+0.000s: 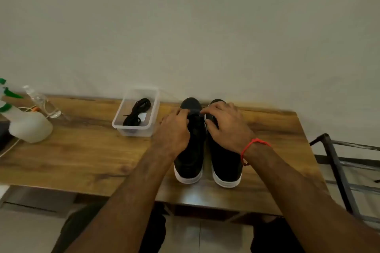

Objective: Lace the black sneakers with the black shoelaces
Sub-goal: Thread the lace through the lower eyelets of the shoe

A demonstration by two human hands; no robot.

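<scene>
Early stage: both hands, left (174, 129) and right (226, 123), pinch a lace at the left black white-soled sneaker (190, 150); a second black shoelace (136, 112) waits in the clear plastic tub (133, 129).

2 bare forearms, sleeveless as far as the frame's lower edge. Left hand (174, 129) without rings or a watch on the parts in view. Right hand (228, 123) likewise unadorned, but with 1 thin red thread bracelet (249, 148) around the wrist, a small knot or loose end at its lower side. Dark trousers (273, 236) on both legs, visible at the bottom beneath the arms; fabric details too dim to make out.
</scene>
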